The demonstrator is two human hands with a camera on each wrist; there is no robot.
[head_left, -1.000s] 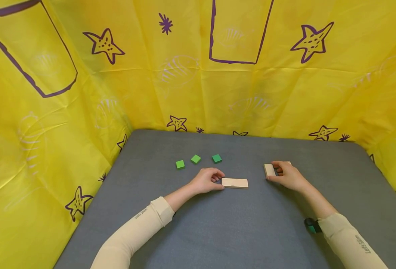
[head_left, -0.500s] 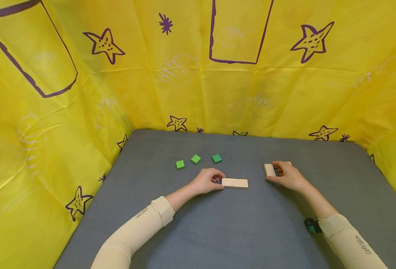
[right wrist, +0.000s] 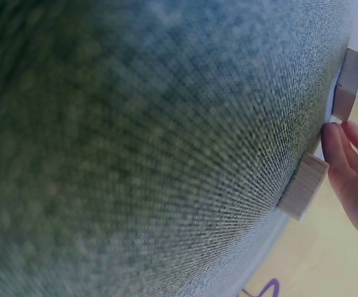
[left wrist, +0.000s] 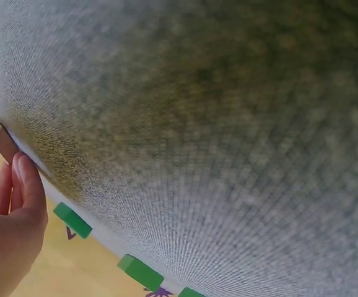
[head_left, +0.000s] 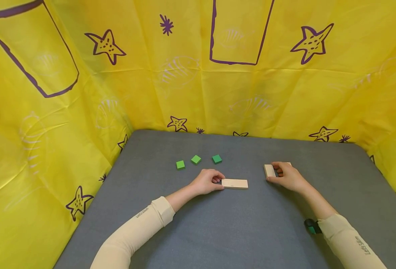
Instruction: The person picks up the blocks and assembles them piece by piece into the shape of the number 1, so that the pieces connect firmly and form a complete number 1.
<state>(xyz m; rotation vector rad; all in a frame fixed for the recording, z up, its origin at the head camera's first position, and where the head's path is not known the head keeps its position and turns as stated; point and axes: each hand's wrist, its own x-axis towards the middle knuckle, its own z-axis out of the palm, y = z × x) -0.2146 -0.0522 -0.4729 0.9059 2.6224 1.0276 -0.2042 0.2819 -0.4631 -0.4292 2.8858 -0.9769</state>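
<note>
In the head view, my left hand (head_left: 207, 182) pinches the left end of a flat wooden block (head_left: 235, 183) lying on the table, with thumb at the front corner and fingers at the back. The left wrist view shows part of this wooden block (left wrist: 4, 143) between the fingers. Farther right, my right hand (head_left: 287, 176) grips a second wooden block (head_left: 269, 170) between thumb and fingers. A third wooden block (head_left: 289, 163) peeks out behind that hand, mostly hidden; in the right wrist view this block (right wrist: 303, 185) sits just beside the fingertips.
Two light green tiles (head_left: 180, 164) and one darker green tile (head_left: 217, 159) lie behind the left hand. The grey table (head_left: 238, 231) is bounded at the back and sides by yellow cloth (head_left: 191, 93) with purple drawings.
</note>
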